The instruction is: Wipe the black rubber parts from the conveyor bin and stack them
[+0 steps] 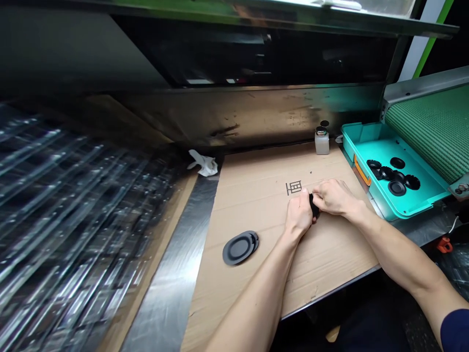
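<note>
Left hand (298, 213) was curled almost shut around something black, and the right hand (335, 196) came in from the other side, pinching the same piece. Could you make it out from your end?

Barely. On my feed, the small black part (314, 205) showed only as a sliver between the two hands, low over a corrugated cardboard sheet (256, 274) and just beside a printed black character (294, 187). Most of it was hidden, so I couldn't call its shape, or tell whether it touched the cardboard.

Did anything nearby resemble it?

Possibly. A teal plastic tray (366, 132) just to the right held a cluster of black scalloped discs (388, 173), and a flat black oval piece (240, 248) lay on the cardboard to the left of the hands. I couldn't confirm any link between them.

How did the handling look to you?

Sound, in my judgement. With the hands close together and low, and the piece gripped from both sides, it seemed a steady way to work on something so small.

What else stood around it?

A white dispensing bottle (322, 143) stood at the cardboard's far edge, a crumpled white cloth (203, 163) lay beyond its far left corner, and a green mesh conveyor belt (432, 127) ran behind the tray.
</note>
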{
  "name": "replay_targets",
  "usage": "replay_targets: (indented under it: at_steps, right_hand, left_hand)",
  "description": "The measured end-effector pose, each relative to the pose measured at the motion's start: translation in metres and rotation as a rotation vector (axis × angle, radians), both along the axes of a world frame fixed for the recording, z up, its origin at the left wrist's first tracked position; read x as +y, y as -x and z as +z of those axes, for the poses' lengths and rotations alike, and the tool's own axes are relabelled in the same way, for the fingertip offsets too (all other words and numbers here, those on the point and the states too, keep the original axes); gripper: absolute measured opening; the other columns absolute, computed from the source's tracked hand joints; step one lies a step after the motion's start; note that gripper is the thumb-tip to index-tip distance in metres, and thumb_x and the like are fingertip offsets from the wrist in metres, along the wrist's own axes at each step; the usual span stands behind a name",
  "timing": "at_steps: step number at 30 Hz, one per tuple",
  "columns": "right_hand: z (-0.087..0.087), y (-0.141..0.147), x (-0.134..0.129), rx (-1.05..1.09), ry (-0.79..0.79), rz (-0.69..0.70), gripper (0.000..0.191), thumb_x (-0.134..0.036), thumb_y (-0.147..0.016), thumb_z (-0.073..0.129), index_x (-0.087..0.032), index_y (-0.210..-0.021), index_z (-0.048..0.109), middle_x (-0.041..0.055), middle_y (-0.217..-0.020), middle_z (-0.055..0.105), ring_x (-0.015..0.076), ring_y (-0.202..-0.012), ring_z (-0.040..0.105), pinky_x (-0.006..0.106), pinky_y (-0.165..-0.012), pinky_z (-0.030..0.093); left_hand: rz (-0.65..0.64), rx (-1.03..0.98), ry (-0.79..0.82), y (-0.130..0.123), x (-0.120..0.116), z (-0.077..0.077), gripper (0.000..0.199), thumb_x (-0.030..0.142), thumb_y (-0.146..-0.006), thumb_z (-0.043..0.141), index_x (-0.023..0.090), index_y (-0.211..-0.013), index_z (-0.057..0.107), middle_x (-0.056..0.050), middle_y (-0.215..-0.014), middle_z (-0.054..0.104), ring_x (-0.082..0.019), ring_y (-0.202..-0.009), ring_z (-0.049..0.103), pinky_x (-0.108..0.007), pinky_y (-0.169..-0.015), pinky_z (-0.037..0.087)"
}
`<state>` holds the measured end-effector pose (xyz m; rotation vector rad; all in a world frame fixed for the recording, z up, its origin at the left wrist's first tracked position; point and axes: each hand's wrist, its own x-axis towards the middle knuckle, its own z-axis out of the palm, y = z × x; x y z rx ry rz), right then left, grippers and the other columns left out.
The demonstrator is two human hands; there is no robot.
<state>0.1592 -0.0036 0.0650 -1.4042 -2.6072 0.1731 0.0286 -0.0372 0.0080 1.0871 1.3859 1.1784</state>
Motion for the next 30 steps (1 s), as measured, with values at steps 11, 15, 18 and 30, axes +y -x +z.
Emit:
replay_targets:
  at_steps: [11, 15, 18, 30]
  right_hand:
    - [-0.012, -0.031, 0.029, 0.252, -0.204, -0.379, 0.035, -0.032, -0.101, 0.042, -0.022, -0.108, 0.076, 0.01, -0.11, 0.075, 0.0257, -0.101, 0.067, 0.031, -0.082, 0.045]
    - [-0.01, -0.04, 0.035, 0.069, -0.077, -0.527, 0.033, -0.031, -0.099, 0.046, -0.021, -0.104, 0.077, 0.0157, -0.102, 0.074, 0.0309, -0.098, 0.066, 0.035, -0.08, 0.045]
    - [-0.007, -0.039, 0.029, -0.018, -0.088, -0.476, 0.035, -0.031, -0.097, 0.05, -0.019, -0.122, 0.072, 0.0196, -0.12, 0.069, 0.0367, -0.115, 0.059, 0.043, -0.092, 0.045]
    - [-0.01, -0.017, 0.009, 0.295, -0.01, -0.031, 0.039, -0.038, -0.099, 0.06, -0.024, -0.135, 0.063, 0.0117, -0.125, 0.067, 0.0274, -0.117, 0.061, 0.04, -0.103, 0.045]
  left_hand:
    - [0.006, -1.14, 0.381, 0.051, 0.018, 0.02, 0.048, 0.039, -0.106, 0.023, 0.01, -0.105, 0.061, -0.009, -0.075, 0.061, -0.006, -0.043, 0.044, -0.013, -0.032, 0.032]
    - [0.001, -1.208, 0.38, 0.053, 0.017, 0.019, 0.048, 0.041, -0.106, 0.025, 0.01, -0.108, 0.061, -0.009, -0.077, 0.062, -0.006, -0.044, 0.044, -0.012, -0.032, 0.033]
    - [0.007, -1.17, 0.346, 0.052, 0.016, 0.02, 0.051, 0.043, -0.106, 0.023, 0.01, -0.106, 0.062, -0.01, -0.077, 0.063, -0.007, -0.045, 0.044, -0.013, -0.033, 0.033]
    - [0.028, -0.938, 0.093, 0.049, 0.019, 0.016, 0.047, 0.046, -0.105, 0.03, 0.017, -0.116, 0.065, -0.012, -0.095, 0.075, -0.016, -0.064, 0.065, -0.025, -0.052, 0.05]
